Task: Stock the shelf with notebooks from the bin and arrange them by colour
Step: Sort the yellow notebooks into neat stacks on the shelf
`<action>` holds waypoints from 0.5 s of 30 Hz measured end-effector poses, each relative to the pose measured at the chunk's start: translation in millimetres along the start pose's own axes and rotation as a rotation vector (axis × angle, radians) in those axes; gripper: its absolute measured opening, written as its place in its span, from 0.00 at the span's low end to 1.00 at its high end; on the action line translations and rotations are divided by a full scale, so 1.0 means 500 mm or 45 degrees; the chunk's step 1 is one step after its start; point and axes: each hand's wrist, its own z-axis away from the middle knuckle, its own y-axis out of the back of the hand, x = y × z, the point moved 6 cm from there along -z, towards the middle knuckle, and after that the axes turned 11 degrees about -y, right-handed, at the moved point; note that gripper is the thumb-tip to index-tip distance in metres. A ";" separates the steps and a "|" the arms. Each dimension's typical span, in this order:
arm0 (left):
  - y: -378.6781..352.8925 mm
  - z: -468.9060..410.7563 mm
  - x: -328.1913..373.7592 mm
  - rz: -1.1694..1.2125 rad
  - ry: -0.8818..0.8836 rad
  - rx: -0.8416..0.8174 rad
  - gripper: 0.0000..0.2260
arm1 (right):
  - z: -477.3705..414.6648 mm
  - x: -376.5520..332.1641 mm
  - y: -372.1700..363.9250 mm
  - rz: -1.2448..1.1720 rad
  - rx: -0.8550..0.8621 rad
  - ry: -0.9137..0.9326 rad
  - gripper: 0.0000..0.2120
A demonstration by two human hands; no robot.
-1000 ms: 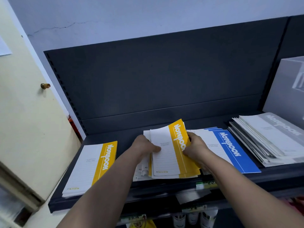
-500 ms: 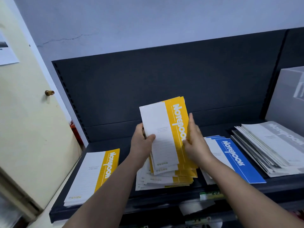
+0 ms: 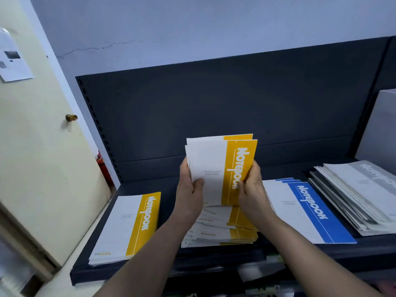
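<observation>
Yellow-banded notebooks (image 3: 220,170), a small bundle of them, stand upright in the head view, held above the dark shelf (image 3: 171,187) and over a loose, fanned yellow pile (image 3: 222,234). The left hand (image 3: 189,194) grips the bundle's left edge, thumb across the white cover and fingers behind. The right hand (image 3: 252,189) grips the right edge, thumb on the yellow band. The top edges are stepped, not yet flush. A neat yellow stack (image 3: 126,226) lies at the shelf's left end, blue notebooks (image 3: 306,211) lie right of the hands, and a slumped grey stack (image 3: 360,196) lies beyond them. The bundle looks light, thin and floppy, with smooth covers likely to slide on one another. Holding both long edges low down, as here, seems the steadiest way to square it.
</observation>
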 end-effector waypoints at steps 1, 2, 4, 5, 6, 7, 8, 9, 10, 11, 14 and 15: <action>0.000 0.001 -0.005 0.000 0.016 -0.012 0.27 | -0.001 0.003 -0.003 0.011 -0.005 -0.005 0.29; -0.001 0.004 -0.009 -0.004 0.031 -0.028 0.26 | -0.002 0.008 -0.005 0.031 -0.002 -0.016 0.28; -0.002 0.008 -0.015 -0.016 0.049 -0.040 0.26 | -0.004 0.017 -0.006 0.073 0.032 -0.037 0.27; -0.001 0.007 -0.014 -0.019 0.053 -0.033 0.26 | -0.006 0.020 -0.005 0.084 0.052 -0.049 0.26; 0.000 0.005 -0.013 -0.023 0.058 -0.021 0.26 | -0.008 0.023 -0.004 0.094 0.065 -0.063 0.27; 0.001 0.002 -0.011 -0.032 0.065 -0.006 0.26 | -0.010 0.023 -0.004 0.104 0.070 -0.070 0.27; 0.003 -0.002 -0.009 -0.050 0.071 0.007 0.26 | -0.012 0.022 -0.004 0.117 0.069 -0.069 0.28; 0.006 -0.007 -0.006 -0.073 0.075 0.021 0.26 | -0.014 0.019 -0.003 0.130 0.065 -0.065 0.29; 0.010 -0.012 -0.003 -0.094 0.075 0.036 0.27 | -0.015 0.013 -0.002 0.143 0.059 -0.060 0.31; 0.015 -0.018 0.001 -0.111 0.072 0.049 0.28 | -0.015 0.006 0.000 0.156 0.053 -0.048 0.32; 0.039 -0.036 0.014 -0.137 0.070 0.079 0.34 | -0.016 -0.024 0.006 0.178 0.033 -0.002 0.34; 0.048 -0.041 0.016 -0.130 0.095 0.080 0.36 | -0.017 -0.034 0.005 0.187 0.021 0.008 0.34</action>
